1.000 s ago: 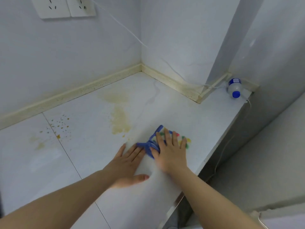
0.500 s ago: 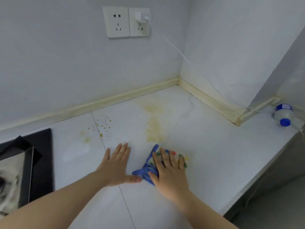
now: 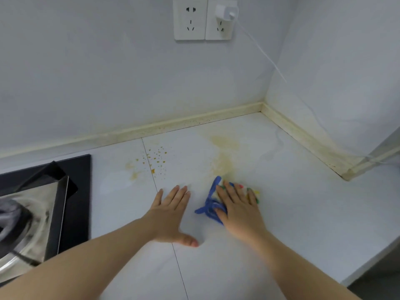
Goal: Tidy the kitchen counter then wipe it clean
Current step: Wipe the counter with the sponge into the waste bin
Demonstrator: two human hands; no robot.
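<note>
Blue crumpled cloth point(image 3: 208, 208) under flat right hand point(image 3: 240, 210)

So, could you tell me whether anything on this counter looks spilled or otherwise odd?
Yes: a yellowish smear stains the counter just beyond the cloth, and orange specks dot it nearer the stove.

Glossy white stone-look counter point(image 3: 281, 213), woven blue-edged cloth point(image 3: 211, 207), shiny steel hob tray point(image 3: 39, 213) on glossy black glass.
</note>
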